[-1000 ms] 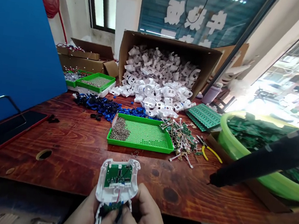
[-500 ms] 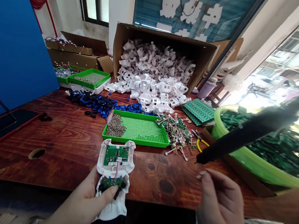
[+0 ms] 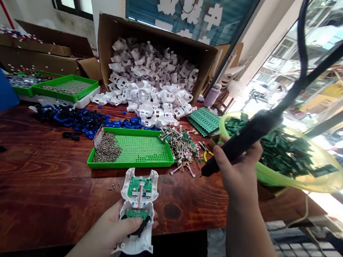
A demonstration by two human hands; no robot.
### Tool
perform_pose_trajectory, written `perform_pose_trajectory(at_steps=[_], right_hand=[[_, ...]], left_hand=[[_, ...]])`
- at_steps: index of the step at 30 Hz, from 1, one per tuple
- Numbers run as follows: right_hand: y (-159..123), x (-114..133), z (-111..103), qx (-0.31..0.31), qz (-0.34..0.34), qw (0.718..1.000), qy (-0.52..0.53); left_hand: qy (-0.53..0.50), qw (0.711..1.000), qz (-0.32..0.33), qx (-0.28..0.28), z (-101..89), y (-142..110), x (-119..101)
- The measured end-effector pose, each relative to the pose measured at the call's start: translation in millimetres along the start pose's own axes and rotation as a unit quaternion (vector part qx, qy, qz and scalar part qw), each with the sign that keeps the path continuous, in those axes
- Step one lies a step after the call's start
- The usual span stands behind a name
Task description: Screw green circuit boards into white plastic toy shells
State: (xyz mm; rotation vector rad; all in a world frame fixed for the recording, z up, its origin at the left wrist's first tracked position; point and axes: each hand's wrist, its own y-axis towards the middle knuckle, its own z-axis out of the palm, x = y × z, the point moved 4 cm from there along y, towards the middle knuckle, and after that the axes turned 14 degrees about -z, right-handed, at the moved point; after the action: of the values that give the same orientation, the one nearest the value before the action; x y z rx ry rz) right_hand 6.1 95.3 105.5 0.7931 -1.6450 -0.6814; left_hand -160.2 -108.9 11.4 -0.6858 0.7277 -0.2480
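Observation:
My left hand [image 3: 116, 229] holds an opened white plastic housing [image 3: 137, 244] near the table's front edge, thumb pressed over its lower half. A green circuit board [image 3: 135, 186] sits in the upper half, joined by a thin red-and-white cable [image 3: 140, 199] to a smaller board in the lower half, beside black parts. My right hand [image 3: 241, 169] is wrapped round a black electric screwdriver [image 3: 238, 140], which hangs from a cable and slants down, its tip just above the table. A few loose screws [image 3: 114, 186] lie left of the housing.
A green tray [image 3: 138, 147] with a heap of screws stands ahead. Small boards with cables [image 3: 182, 146] are piled beside it. Behind are blue and black parts [image 3: 79, 120] and a carton [image 3: 106, 51] spilling white shells. A yellow-green basin [image 3: 326, 179] of circuit boards stands at right.
My right hand has moved up and closed round the screwdriver; before, it was pinching something small below it. The view has swung right. Loose screws now show on the table by the housing.

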Motion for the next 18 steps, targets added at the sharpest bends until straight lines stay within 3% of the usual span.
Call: perform_pose_trajectory(at_steps=[5, 9, 14, 18], right_hand=[[-4.5, 16.0, 14.7, -0.074, 0.033, 0.994, 0.078], [-3.4, 30.0, 34.4, -0.068, 0.04, 0.975, 0.208], [14.9, 42.2, 90.3, -0.025, 0.001, 0.96, 0.28], [22.4, 27.5, 141.5, 0.019, 0.021, 0.95, 0.311]], left_hand=[[0.002, 0.999, -0.016, 0.033, 10.7, 16.1, 5.1], [-0.005, 0.997, -0.018, 0.079, 11.0, 27.4, 5.8], [-0.026, 0.995, -0.018, 0.096, 3.9, 36.2, 8.7], [-0.056, 0.994, -0.038, 0.084, 3.4, 36.2, 9.9]])
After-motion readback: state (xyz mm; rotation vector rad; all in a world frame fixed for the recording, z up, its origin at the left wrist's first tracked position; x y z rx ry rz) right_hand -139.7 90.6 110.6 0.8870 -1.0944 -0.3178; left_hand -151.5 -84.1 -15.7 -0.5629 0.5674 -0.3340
